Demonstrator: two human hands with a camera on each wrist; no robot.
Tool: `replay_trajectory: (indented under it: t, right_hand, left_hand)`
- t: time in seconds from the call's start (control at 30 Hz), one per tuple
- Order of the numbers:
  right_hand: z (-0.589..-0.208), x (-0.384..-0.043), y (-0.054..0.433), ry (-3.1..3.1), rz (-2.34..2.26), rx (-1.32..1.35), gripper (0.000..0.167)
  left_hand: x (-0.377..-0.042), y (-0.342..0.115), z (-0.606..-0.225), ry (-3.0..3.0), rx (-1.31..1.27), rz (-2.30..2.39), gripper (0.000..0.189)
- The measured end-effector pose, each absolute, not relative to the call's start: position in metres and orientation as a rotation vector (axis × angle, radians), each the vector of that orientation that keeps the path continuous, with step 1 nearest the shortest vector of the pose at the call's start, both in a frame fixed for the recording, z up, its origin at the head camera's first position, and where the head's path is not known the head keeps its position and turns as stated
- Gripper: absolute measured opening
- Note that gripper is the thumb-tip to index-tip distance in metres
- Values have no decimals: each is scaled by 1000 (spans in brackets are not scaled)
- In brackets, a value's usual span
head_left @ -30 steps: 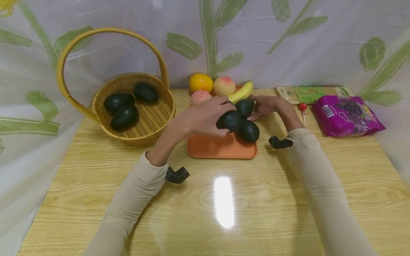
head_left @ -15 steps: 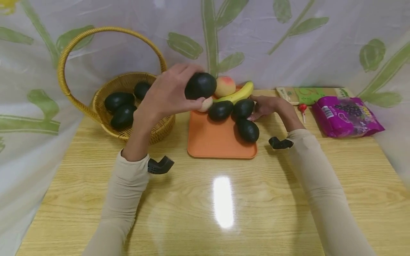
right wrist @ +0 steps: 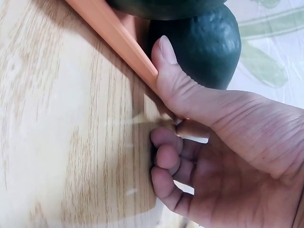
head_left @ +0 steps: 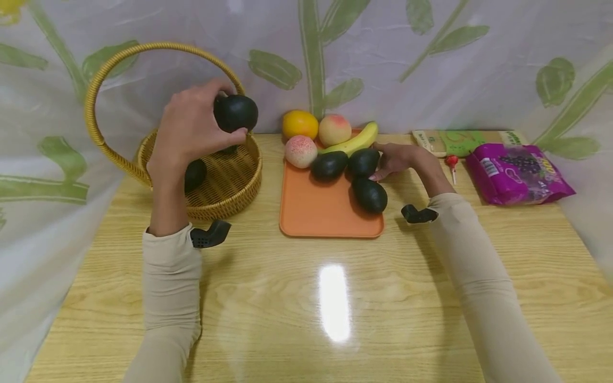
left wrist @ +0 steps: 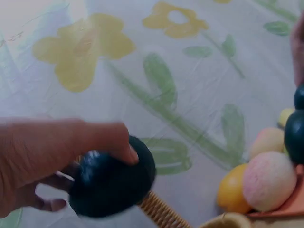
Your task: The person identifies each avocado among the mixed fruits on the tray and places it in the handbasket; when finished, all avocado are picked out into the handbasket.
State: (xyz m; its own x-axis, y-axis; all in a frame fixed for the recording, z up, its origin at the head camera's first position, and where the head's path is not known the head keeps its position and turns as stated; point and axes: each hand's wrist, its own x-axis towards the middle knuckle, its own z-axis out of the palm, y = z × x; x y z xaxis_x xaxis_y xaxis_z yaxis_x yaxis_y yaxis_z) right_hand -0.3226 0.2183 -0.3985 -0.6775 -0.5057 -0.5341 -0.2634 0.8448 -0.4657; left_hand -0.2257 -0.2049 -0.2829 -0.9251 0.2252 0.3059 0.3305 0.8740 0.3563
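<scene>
My left hand holds a dark green avocado between thumb and fingers, up over the wicker basket. Below it, another avocado in the basket shows partly, and the hand covers others. On the orange tray lie three avocados, among them a front one, with a banana behind. My right hand grips the tray's right edge; in the right wrist view the thumb lies over the rim, with the other fingers curled beside and below it.
A yellow-orange fruit, a speckled peach and a blushed peach sit at the tray's back left. To the right are a lollipop, a purple grape package and a flat green-brown pack. The basket's tall handle arches upward.
My left hand has lifted an avocado off the tray and carried it leftward to the basket. One tray avocado now sits further left beside the peach. My right hand has stayed in place.
</scene>
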Motion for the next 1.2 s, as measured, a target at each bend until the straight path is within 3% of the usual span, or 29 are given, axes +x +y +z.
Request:
replay_trajectory:
  t: [0.5, 0.7, 0.97, 1.2]
  right_hand:
    - [-399, -326, 219, 2340, -414, -546, 123]
    - [-401, -325, 218, 2341, -404, -544, 122]
    - [-399, -325, 217, 2340, -411, -540, 122]
    - [-399, -325, 218, 2337, -405, -538, 123]
  left_hand:
    - [-248, -235, -303, -3231, -620, -601, 77]
    - [-259, -242, -323, -3347, -730, -451, 66]
    - [-264, -243, -341, -3341, -547, -413, 62]
    - [-269, -240, -346, -3390, -430, -350, 71]
